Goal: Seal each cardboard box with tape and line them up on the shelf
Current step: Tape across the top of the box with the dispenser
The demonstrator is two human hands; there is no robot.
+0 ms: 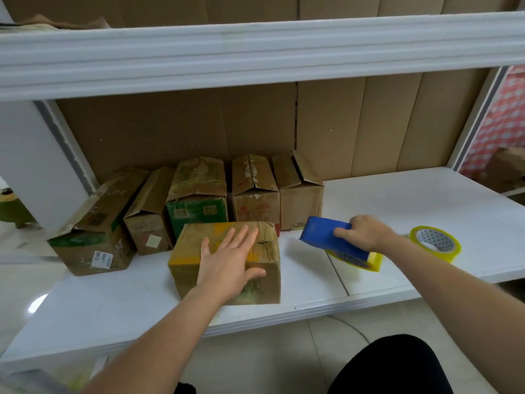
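Left hand (227, 260) flat, fingers straight, pinning front box (227, 263) steady on shelf (397, 211); right hand (363, 233) curled tight round blue tape dispenser (326, 237), poised beside box, likely for taping.

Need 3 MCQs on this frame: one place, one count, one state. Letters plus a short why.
1. Where is the spare tape roll?
A. on the shelf, right of the right hand
B. on a box
C. on the floor

2. How many boxes stand in the back row?
A. three
B. five
C. seven

3. The left hand is:
A. lying flat on the front box
B. gripping the blue tape dispenser
C. idle

Key: 1 A, the roll lies on the board beyond the right wrist; 2 B, five stand along the backing; 3 A, fingers spread on its top.
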